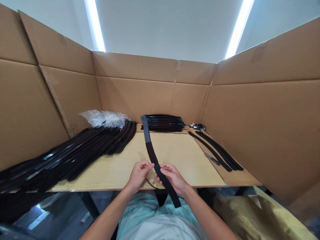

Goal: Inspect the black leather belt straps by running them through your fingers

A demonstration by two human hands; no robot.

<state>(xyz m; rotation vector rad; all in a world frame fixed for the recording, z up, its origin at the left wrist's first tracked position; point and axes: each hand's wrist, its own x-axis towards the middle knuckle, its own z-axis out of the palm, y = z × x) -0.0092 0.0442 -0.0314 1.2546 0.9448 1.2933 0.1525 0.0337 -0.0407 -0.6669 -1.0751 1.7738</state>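
A long, curved black strip (152, 151) is held at a slant above the near edge of the table. Its upper end is smooth and grey-black with a small hole; its middle looks dark brown, and the lower part is matte black. My right hand (172, 175) grips the lower part, thumb on top and fingers behind. At the strip's left edge, my left hand (140, 173) is closed in a pinch, its fingertips touching or almost touching the strip. What lies in that pinch is too small to make out. Below the left hand, a thin black cord (151, 184) hangs by the table edge.
Many similar dark strips (82, 151) are heaped at left, with clear plastic bags (106, 118) behind. A stack of black strips (165, 123) stands at the back. Several loose strips (212, 150), scissors (212, 159) and tangled cords (198, 126) lie right. Cardboard walls (155, 95) enclose the table.
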